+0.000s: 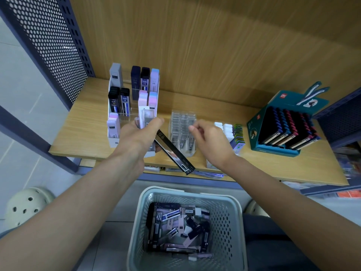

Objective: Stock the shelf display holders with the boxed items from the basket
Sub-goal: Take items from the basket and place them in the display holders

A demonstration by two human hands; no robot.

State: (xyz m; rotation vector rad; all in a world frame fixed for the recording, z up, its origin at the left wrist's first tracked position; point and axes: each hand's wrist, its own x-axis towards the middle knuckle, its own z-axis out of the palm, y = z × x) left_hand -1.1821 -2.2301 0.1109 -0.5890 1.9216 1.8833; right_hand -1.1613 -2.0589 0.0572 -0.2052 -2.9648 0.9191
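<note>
The left hand [140,133] squeezes a bunch of small boxes [146,116], and the long black box [173,153] sticks out slanting down near the right hand [211,141], whose loose, bent fingers hold nothing, just beside the clear holder [182,118].

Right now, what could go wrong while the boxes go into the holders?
1. The left hand grips several boxes at once; the black box sticks out at a slant and may slip, perhaps missing the basket.
2. The right hand hovers close to the clear holder; a bump might shift it.
</note>
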